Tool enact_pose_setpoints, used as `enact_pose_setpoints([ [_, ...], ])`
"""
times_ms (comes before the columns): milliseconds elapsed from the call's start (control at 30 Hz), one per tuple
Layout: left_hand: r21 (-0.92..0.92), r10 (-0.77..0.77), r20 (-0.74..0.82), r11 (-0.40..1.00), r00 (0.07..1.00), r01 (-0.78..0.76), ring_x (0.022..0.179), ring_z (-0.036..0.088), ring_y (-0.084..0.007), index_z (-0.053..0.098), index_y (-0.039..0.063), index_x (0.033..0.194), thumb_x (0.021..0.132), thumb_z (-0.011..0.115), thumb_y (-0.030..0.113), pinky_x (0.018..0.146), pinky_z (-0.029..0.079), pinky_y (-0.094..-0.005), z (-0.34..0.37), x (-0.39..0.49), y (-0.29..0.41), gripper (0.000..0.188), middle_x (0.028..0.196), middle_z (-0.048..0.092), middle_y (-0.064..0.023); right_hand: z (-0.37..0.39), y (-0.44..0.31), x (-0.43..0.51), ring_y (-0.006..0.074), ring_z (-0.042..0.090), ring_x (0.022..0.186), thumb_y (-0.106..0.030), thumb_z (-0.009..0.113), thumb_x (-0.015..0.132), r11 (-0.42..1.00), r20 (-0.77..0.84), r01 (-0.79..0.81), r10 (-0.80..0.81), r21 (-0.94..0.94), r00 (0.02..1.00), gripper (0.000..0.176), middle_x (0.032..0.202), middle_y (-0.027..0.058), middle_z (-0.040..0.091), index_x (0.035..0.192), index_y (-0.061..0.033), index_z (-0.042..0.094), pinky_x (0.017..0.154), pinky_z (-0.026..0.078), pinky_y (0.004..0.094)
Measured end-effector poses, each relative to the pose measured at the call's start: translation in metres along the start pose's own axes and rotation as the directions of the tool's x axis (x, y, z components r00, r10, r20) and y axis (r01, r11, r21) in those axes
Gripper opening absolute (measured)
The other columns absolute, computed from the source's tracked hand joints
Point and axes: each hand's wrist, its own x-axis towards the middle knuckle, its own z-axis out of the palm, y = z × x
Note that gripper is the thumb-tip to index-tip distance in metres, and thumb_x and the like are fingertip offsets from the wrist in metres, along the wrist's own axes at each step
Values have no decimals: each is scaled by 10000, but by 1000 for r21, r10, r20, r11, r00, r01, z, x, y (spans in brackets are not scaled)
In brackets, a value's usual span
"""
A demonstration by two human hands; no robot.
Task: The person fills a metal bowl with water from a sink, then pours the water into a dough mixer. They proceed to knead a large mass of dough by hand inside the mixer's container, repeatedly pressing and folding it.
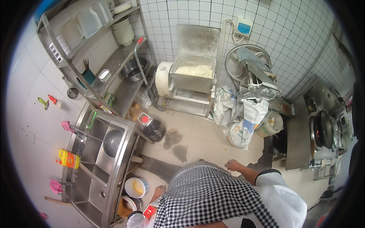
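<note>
My left hand (160,190) hangs beside the black-and-white checked apron (196,196), which partly covers it, so its fingers are hard to make out. Nearest to it is a white bucket (137,187) with something yellow inside. On the other side, my right hand (233,165) is held low over the tiled floor, its fingers curled in and nothing seen in them. Ahead stands a steel dough mixer (192,81) with its lid raised. Pale flour or crumbly dough (195,70) fills part of its tub.
Left of me are a double steel sink (95,171) and steel shelving (119,68) with stacked bowls. A dark jug (152,128) stands on the floor. To the right are a noodle-pressing machine (258,82), a sack (245,128), a bin (271,124) and a stove with a wok (326,128).
</note>
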Motion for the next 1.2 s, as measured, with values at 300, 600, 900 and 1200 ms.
enact_pose_setpoints([
  [300, 36, 45, -5, 998, 999, -45, 994, 679, -295, 702, -38, 1090, 951, 561, 386, 882, 508, -393, 0, -4, 0, 467, 1041, 719, -224, -9, -3, -11, 252, 683, 601, -300, 639, 879, 997, -13, -31, 32, 74, 999, 360, 695, 149, 704, 856, 51, 713, 616, 550, 376],
  [600, 43, 57, 12, 997, 998, -57, 1014, 687, -292, 693, -27, 1146, 977, 555, 388, 894, 511, -388, 3, -1, -7, 469, 1050, 729, -210, -9, -3, -4, 255, 682, 606, -302, 639, 875, 999, -8, -16, 17, 49, 1000, 361, 686, 149, 702, 856, 50, 717, 634, 548, 387],
  [900, 147, 93, 4, 985, 996, -93, 1010, 694, -331, 699, -26, 1133, 965, 551, 382, 914, 512, -409, 0, -6, 6, 465, 1065, 724, -229, -4, -3, -2, 242, 647, 535, -278, 613, 872, 993, 2, -29, 29, 115, 1000, 343, 641, 136, 672, 827, 49, 708, 521, 515, 378],
  [1200, 194, 137, 23, 971, 990, -139, 1063, 671, -370, 695, -34, 1128, 976, 543, 417, 941, 503, -407, 0, -5, 9, 500, 1096, 702, -260, 4, 3, -1, 231, 611, 512, -261, 615, 883, 991, 12, -43, 41, 125, 999, 318, 618, 122, 646, 821, 38, 704, 495, 488, 375],
])
